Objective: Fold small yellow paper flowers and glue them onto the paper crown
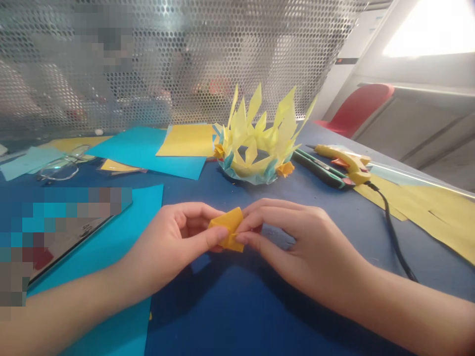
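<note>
A small folded piece of yellow-orange paper is held above the blue table, between both hands. My left hand pinches its left side, thumb on the near face and fingers behind. On its right edge, the thumb and fingertips of my right hand are closed. Beyond the hands stands a paper crown with tall pale yellow points, a light blue band and small orange paper flowers at its sides.
Right of the crown lie a yellow glue gun with a black cord and a green-black cutter. Yellow paper covers the right edge. Blue sheets, glasses and a tablet-like device are at left. A perforated metal panel stands behind.
</note>
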The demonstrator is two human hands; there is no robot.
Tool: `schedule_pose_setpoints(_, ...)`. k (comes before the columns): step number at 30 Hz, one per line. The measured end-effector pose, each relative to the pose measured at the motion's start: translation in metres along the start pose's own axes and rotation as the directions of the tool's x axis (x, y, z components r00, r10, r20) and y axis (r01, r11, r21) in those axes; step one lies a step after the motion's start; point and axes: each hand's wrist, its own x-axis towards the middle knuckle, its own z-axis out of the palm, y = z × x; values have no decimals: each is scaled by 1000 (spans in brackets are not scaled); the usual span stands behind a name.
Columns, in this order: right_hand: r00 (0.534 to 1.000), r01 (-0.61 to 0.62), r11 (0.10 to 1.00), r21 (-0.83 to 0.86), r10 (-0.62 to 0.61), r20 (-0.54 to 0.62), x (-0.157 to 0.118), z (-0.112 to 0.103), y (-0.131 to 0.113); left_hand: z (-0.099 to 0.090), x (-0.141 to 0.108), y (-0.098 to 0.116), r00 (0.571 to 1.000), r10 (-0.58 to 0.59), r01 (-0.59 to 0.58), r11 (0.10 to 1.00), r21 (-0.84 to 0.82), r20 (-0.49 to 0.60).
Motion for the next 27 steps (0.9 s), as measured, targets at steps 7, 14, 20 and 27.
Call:
schedule_pose_setpoints(7,976,-218,965,147,213,51,-1,3,-5,2,2,1,999,-34,34,999,11,-39)
schedule_pose_setpoints(14,968,-249,954,165,248,27,-2,3,-6,5,3,1,999,-39,39,999,3,-38)
schedule_pose_setpoints(20,969,-247,940,237,245,39,-2,3,-3,6,3,-1,1000,-22,23,996,82,-18)
schedule_pose_setpoints(27,972,-233,908,349,233,44,-3,4,-1,6,3,-3,999,-4,-5,971,239,38)
